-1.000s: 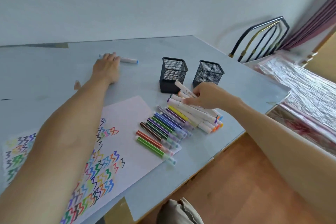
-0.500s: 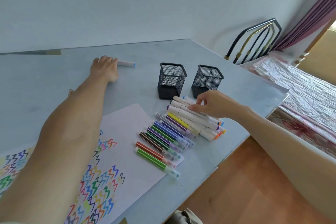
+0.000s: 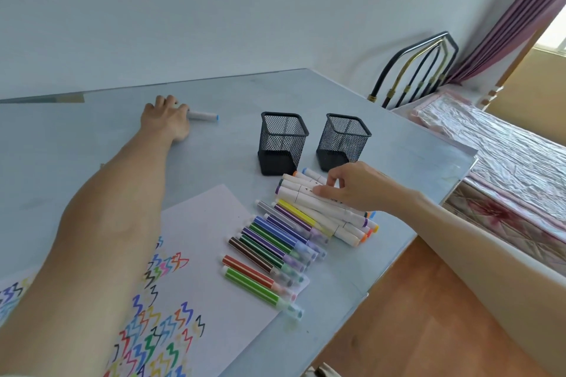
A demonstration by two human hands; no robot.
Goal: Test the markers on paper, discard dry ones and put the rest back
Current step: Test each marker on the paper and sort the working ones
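Paper (image 3: 214, 223) full of test squiggles; both cups (image 3: 283, 144) empty. My right hand (image 3: 352, 185) pinches a white marker (image 3: 301, 194), left hand (image 3: 165, 119) grasps another.

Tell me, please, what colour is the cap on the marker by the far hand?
Blue, on a white marker; the head view shows it.

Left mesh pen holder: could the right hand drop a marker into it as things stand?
Probably yes. The right hand rests on the white markers just in front of the left mesh holder, whose top is open and nothing shows above it.
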